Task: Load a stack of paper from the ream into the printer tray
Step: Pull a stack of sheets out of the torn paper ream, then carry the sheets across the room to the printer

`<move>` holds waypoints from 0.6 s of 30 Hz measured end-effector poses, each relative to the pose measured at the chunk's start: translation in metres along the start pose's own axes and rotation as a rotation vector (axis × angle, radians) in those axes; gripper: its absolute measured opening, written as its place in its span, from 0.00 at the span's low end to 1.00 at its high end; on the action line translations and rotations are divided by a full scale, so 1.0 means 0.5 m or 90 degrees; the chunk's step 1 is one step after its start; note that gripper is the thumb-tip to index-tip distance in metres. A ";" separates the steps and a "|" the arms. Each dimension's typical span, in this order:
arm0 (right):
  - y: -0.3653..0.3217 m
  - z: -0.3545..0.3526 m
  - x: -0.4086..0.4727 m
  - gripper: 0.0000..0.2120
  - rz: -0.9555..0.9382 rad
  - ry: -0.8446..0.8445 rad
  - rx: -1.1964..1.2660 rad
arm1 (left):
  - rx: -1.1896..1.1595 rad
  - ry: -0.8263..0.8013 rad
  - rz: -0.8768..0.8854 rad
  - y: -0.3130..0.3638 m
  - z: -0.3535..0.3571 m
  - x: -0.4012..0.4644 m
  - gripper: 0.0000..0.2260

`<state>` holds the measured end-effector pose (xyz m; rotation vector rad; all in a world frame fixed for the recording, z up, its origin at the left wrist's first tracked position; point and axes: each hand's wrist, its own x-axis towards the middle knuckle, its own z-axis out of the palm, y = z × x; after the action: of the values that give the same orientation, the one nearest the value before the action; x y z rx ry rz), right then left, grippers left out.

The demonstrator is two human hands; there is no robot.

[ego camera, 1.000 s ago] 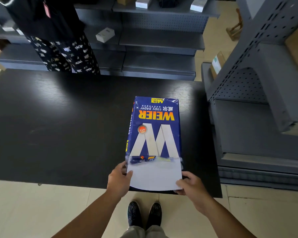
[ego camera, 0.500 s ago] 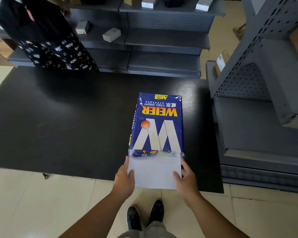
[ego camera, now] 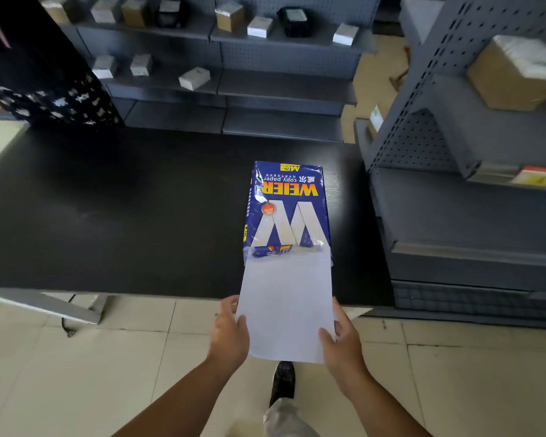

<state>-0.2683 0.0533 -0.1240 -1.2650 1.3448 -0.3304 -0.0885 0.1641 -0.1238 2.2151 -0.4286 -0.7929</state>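
Observation:
A blue WEIER copy-paper ream [ego camera: 289,212] lies on the black table [ego camera: 139,216], its torn near end facing me. A white stack of paper [ego camera: 286,307] sticks out of that open end and reaches past the table's front edge. My left hand [ego camera: 230,334] grips the stack's left side, and my right hand [ego camera: 341,337] grips its right side. The far end of the stack is still inside the wrapper. No printer tray is in view.
Grey metal shelving [ego camera: 473,216] stands close on the right of the table. More shelves with small boxes [ego camera: 194,77] run along the back. A person in dark patterned clothes [ego camera: 44,89] stands at the far left corner. My shoe [ego camera: 282,383] is on the tiled floor below.
Both hands have drawn the white stack further out of the wrapper toward me, past the table edge. The camera has backed away and tilted up.

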 end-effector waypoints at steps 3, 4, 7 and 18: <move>0.022 0.005 -0.075 0.35 -0.015 0.006 0.012 | 0.032 -0.017 0.059 -0.023 -0.017 -0.057 0.22; 0.026 0.007 -0.098 0.35 -0.025 0.005 0.011 | 0.046 -0.028 0.092 -0.031 -0.024 -0.076 0.22; 0.044 0.011 -0.157 0.36 -0.039 0.010 0.005 | 0.038 -0.032 0.118 -0.065 -0.046 -0.126 0.23; 0.030 0.116 -0.231 0.34 -0.128 -0.118 -0.131 | -0.090 0.094 0.050 -0.157 -0.196 -0.282 0.22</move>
<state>-0.2601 0.1788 -0.0898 -1.5686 1.1158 -0.2115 -0.1261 0.3412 -0.0706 2.0946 -0.3721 -0.5957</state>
